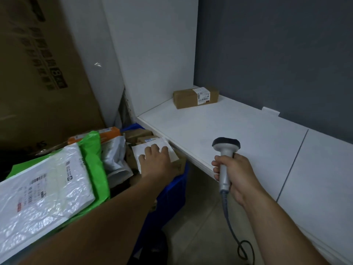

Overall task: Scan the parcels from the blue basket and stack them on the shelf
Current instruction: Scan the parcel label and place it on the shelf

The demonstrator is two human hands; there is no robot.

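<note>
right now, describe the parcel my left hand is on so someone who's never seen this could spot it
Find the blue basket beside the front edge of the white shelf. At its end nearest the shelf, a small white parcel lies on brown boxes, under the left hand. Unlike the large glossy white mailer and green bag farther left, it is small and squarish.

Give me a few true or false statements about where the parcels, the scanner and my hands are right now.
1. The right hand grips the scanner. True.
2. Three parcels sit on the shelf. False: only one brown parcel sits there.
3. The left hand touches a white parcel in the blue basket. True.
4. The brown parcel bears no label. False: it has a white label.
</note>
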